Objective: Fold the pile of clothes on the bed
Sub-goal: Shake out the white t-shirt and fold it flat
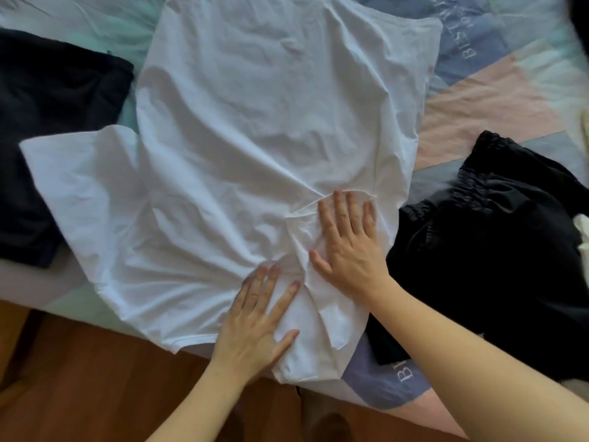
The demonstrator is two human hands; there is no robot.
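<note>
Neither grip is closed: left hand [255, 323] and right hand [349, 247] are pressed flat on the white shirt [255, 129]. One dark garment [47, 122] is seemingly folded; the black pile [497, 250] is left.

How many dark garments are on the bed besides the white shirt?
2. One folded dark garment lies left of the white shirt; a crumpled black garment with an elastic waistband lies right of it. More may sit beyond the frame's right edge.

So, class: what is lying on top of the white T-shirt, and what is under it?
On the white T-shirt both hands press flat: the left hand and the right hand. Under it lies the patchwork bedspread; the part beneath the shirt is covered.
</note>
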